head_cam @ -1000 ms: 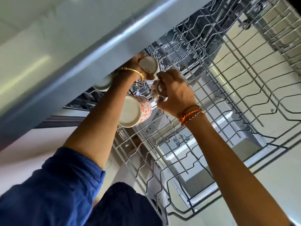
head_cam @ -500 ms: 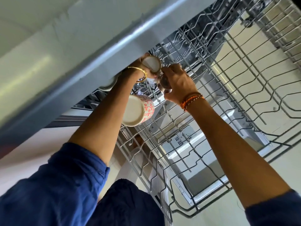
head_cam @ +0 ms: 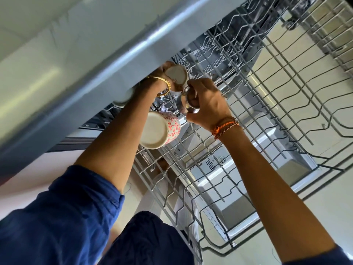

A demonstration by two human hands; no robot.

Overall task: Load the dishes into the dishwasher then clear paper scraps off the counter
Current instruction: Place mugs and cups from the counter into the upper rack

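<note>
At centre frame, over the pulled-out wire rack (head_cam: 267, 115) of the dishwasher, the person's right hand (head_cam: 208, 106) curls its fingers round a small steel cup (head_cam: 188, 104), while the left hand (head_cam: 164, 73), half hidden under the grey counter edge (head_cam: 114, 60) at upper left, appears to hold a pale mug (head_cam: 176, 74), though its fingers cannot be made out. A red-patterned mug (head_cam: 162, 130) already lies in the rack just below them. The step likely goes best if each cup is set mouth-down between the tines, apart from its neighbours, before either grip loosens.
</note>
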